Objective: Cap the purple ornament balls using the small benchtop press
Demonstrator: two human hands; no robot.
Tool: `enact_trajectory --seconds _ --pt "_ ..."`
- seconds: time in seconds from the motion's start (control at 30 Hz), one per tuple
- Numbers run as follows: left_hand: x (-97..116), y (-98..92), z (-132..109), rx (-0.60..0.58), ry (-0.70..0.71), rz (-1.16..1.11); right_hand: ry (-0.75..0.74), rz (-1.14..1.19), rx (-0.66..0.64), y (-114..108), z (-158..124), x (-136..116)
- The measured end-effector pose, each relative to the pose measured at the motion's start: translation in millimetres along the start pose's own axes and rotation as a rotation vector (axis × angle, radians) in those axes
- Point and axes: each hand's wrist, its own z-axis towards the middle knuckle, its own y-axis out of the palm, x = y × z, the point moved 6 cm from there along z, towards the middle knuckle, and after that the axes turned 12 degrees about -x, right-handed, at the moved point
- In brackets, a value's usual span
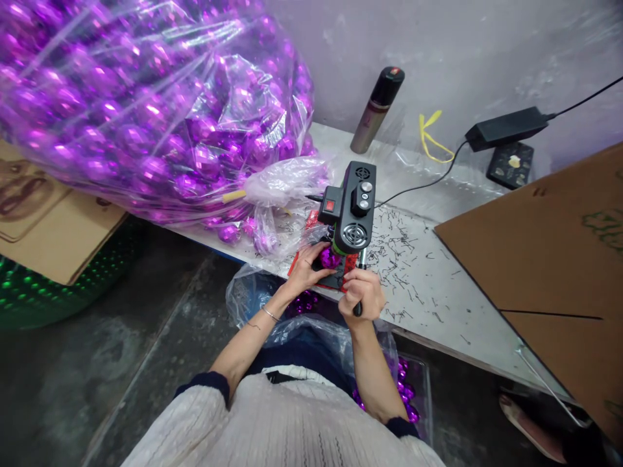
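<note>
My left hand [306, 269] is closed around a shiny purple ball [329, 258], thumb on the near side and fingers on the far side. The ball sits right under the head of a black benchtop machine [359, 204] with round vents, knobs and a red switch. My right hand [364, 293] is wrapped round the black lever handle [358, 309] at the machine's right side. Beneath the ball is the machine's red and black base [335, 281], partly covered by my left hand.
A huge clear bag of purple balls [160, 117] fills the left of the table [413, 285]. Dark bits litter the tabletop. Behind stand a flask [377, 110], a yellow tie [431, 139] and a power adapter [509, 128]. A cardboard box [545, 259] is at right.
</note>
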Motion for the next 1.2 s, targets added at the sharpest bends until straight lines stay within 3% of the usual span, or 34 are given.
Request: enact_trajectory --seconds 0.3,0.47,0.63,0.7,0.83,0.97,1.03,1.1,1.2 --pt "1.6 -0.3 -0.4 -0.011 0.019 0.014 0.014 -0.003 0.071 11.5 -15.1 7.1" --pt "-0.5 2.6 -0.2 -0.006 0.022 0.027 -0.067 -0.025 0.059 14.3 -15.1 5.4" --pt "-0.4 5.2 2.4 -0.001 0.026 0.044 0.031 0.046 0.126 -2.0 5.7 0.8" --pt "2.6 4.3 -2.3 0.014 0.054 0.069 0.101 0.068 0.097 -9.7 20.7 -2.0" --pt "13.1 -1.0 -42.2 0.053 0.194 0.202 0.14 0.096 0.032 -17.7 37.5 -7.6" --pt "20.5 3.1 -97.7 -0.068 0.293 0.408 0.119 0.09 0.01 -13.6 25.4 -6.8" --pt "22.3 3.4 -105.4 -0.106 0.263 0.434 0.12 0.089 -0.002 -10.4 17.1 -4.7" --pt "23.5 -5.0 -88.5 -0.043 0.19 0.378 0.121 0.091 -0.009 -9.0 12.2 -3.1" --pt "21.5 -35.6 -25.8 0.222 0.077 0.207 0.116 0.091 -0.01 -9.4 10.9 -2.5"
